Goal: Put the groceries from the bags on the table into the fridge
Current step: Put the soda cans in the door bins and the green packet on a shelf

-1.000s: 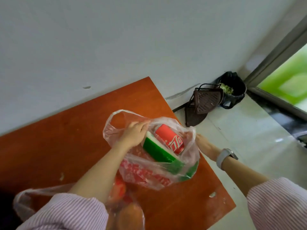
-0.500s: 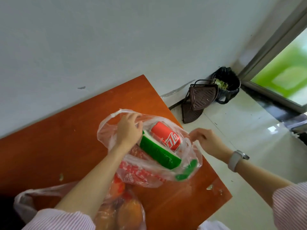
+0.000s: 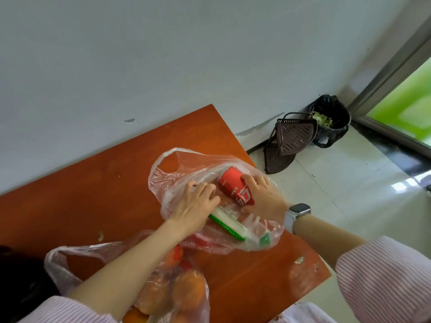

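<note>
A clear plastic bag (image 3: 177, 173) lies open on the orange table (image 3: 93, 194). Inside it, my right hand (image 3: 263, 197) is closed around a red cola can (image 3: 235, 185), fingers over its right side. My left hand (image 3: 196, 206) presses down on the bag's plastic just left of the can, above a green and white carton (image 3: 231, 226). Red packaging shows through the bag beneath. A second clear bag (image 3: 177, 292) with oranges sits at the table's near edge, partly under my left forearm.
The table stands against a white wall (image 3: 163, 54). On the tiled floor to the right lie a brown plastic rack (image 3: 291, 138) and a black bin (image 3: 331, 120) with scraps, by a window frame. My right wrist wears a watch (image 3: 298, 213).
My right hand has come from outside the bag's right side into the bag and closed on the can. My left hand has shifted from the bag's rim down onto the plastic.
</note>
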{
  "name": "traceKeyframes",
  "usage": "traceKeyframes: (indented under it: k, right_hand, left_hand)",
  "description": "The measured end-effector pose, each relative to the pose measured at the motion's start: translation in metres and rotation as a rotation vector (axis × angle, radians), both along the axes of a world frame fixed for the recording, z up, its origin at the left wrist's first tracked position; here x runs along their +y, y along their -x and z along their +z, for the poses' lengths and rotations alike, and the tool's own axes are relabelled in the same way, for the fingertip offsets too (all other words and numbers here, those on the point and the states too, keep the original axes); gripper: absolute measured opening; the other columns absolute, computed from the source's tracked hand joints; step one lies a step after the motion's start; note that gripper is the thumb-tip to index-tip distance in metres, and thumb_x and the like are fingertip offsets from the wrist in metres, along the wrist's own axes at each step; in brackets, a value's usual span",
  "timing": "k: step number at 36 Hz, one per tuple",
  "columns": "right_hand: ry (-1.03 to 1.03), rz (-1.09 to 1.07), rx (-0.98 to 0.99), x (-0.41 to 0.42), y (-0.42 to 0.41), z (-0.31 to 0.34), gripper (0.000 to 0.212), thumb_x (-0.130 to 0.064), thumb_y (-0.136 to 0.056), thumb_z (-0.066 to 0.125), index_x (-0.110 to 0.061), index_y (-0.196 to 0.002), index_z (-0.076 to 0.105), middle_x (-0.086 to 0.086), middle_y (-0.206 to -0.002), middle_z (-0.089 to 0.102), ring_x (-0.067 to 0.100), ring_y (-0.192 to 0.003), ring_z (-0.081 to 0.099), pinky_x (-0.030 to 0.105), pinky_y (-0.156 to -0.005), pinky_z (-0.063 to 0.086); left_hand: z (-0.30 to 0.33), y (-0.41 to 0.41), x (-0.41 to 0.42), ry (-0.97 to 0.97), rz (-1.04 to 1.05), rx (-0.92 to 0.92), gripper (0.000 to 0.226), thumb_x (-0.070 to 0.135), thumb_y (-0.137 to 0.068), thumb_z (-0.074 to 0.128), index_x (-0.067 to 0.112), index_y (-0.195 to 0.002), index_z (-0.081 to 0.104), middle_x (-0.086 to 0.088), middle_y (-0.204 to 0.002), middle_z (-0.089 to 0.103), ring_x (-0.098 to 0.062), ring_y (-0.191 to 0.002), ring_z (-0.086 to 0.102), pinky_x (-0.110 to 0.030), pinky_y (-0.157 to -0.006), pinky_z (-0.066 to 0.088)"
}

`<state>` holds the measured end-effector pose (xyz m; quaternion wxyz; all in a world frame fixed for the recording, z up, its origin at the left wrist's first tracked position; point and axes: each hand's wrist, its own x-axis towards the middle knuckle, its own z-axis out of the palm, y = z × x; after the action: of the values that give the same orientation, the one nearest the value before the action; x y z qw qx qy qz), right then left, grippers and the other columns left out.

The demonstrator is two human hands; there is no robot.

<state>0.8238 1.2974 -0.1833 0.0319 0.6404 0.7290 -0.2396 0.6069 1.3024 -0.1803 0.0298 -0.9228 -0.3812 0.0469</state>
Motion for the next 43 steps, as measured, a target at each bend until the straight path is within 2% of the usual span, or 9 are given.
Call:
traceKeyframes:
  k: [5, 17, 23, 27, 30, 33, 36, 39, 43]
  right_hand:
    - [0.033, -0.089, 0.081, -0.007, -0.008, -0.012, 0.105, -0.048, -0.065, 0.075, -0.028, -0.143, 0.008, 0.007, -0.140, 0.040, 0.027, -0.125, 0.043, 0.045, -0.105, 0.037]
    - [-0.174, -0.154, 0.337, 0.000, -0.005, 0.037, 0.069, -0.039, -0.070, 0.071, -0.015, -0.127, 0.042, 0.004, -0.118, 0.055, 0.022, -0.103, 0.056, 0.036, -0.087, 0.050]
    - [-0.298, -0.479, 0.768, -0.009, -0.014, 0.075, 0.052, -0.018, -0.078, 0.069, -0.012, -0.121, 0.041, -0.003, -0.105, 0.054, 0.018, -0.099, 0.059, 0.033, -0.082, 0.054]
    - [-0.411, -0.492, 0.839, -0.014, -0.026, 0.099, 0.047, -0.014, -0.080, 0.067, -0.014, -0.118, 0.041, -0.014, -0.097, 0.050, 0.008, -0.089, 0.060, 0.019, -0.074, 0.053]
    - [-0.396, -0.462, 0.813, -0.026, -0.033, 0.103, 0.051, -0.012, -0.080, 0.067, -0.014, -0.122, 0.039, -0.004, -0.102, 0.050, 0.001, -0.084, 0.056, 0.007, -0.063, 0.048]
    - [-0.344, -0.438, 0.768, -0.042, -0.039, 0.098, 0.053, -0.015, -0.081, 0.068, -0.014, -0.124, 0.037, 0.003, -0.110, 0.051, 0.011, -0.089, 0.058, 0.009, -0.064, 0.048]
    - [-0.281, -0.390, 0.713, -0.061, -0.041, 0.089, 0.055, -0.017, -0.081, 0.068, -0.013, -0.126, 0.037, 0.002, -0.111, 0.051, 0.019, -0.100, 0.059, 0.013, -0.073, 0.048]
    - [-0.257, -0.423, 0.754, -0.083, -0.039, 0.080, 0.054, -0.016, -0.081, 0.067, -0.014, -0.126, 0.037, 0.004, -0.115, 0.050, 0.021, -0.105, 0.057, 0.023, -0.077, 0.051]
    - [-0.376, -0.523, 0.905, -0.108, -0.038, 0.092, 0.044, -0.016, -0.085, 0.063, -0.015, -0.122, 0.039, 0.003, -0.107, 0.055, 0.012, -0.091, 0.059, 0.014, -0.066, 0.052]
  left_hand:
    - [-0.005, 0.013, -0.003, 0.079, -0.059, -0.033, 0.041, 0.011, -0.054, 0.077, 0.025, -0.091, 0.066, 0.009, -0.092, 0.070, -0.015, -0.092, 0.064, -0.038, -0.088, 0.029]
    - [0.027, 0.028, 0.021, 0.025, -0.020, -0.251, 0.040, 0.008, -0.058, 0.070, 0.017, -0.097, 0.069, 0.005, -0.092, 0.071, -0.018, -0.089, 0.065, -0.033, -0.084, 0.030]
    - [0.051, 0.038, 0.021, 0.039, 0.174, -0.380, 0.033, 0.017, -0.067, 0.065, 0.015, -0.099, 0.068, 0.000, -0.094, 0.070, -0.025, -0.089, 0.065, -0.039, -0.080, 0.051]
    - [0.087, 0.028, 0.020, 0.132, 0.334, -0.296, 0.034, 0.039, -0.079, 0.068, 0.028, -0.111, 0.062, 0.008, -0.101, 0.066, -0.012, -0.087, 0.057, -0.026, -0.071, 0.047]
    - [0.105, 0.023, 0.021, 0.170, 0.456, -0.200, 0.025, 0.052, -0.082, 0.060, 0.031, -0.096, 0.059, 0.010, -0.085, 0.064, -0.006, -0.069, 0.053, -0.019, -0.053, 0.035]
    - [0.115, 0.021, 0.019, 0.150, 0.567, -0.133, 0.032, 0.058, -0.084, 0.054, 0.028, -0.094, 0.060, 0.009, -0.076, 0.063, -0.009, -0.066, 0.058, -0.024, -0.063, 0.043]
    - [0.122, 0.017, 0.017, 0.066, 0.678, -0.058, 0.037, 0.057, -0.083, 0.055, 0.026, -0.102, 0.062, 0.002, -0.096, 0.064, -0.018, -0.091, 0.061, -0.029, -0.074, 0.046]
    - [0.126, 0.013, 0.004, 0.097, 0.798, -0.212, 0.039, 0.053, -0.084, 0.056, 0.021, -0.105, 0.064, 0.001, -0.099, 0.062, -0.019, -0.082, 0.060, -0.027, -0.061, 0.045]
    - [0.136, 0.001, -0.031, 0.145, 0.889, -0.662, 0.039, 0.042, -0.089, 0.055, 0.012, -0.113, 0.063, -0.006, -0.109, 0.067, -0.024, -0.094, 0.062, -0.025, -0.066, 0.038]
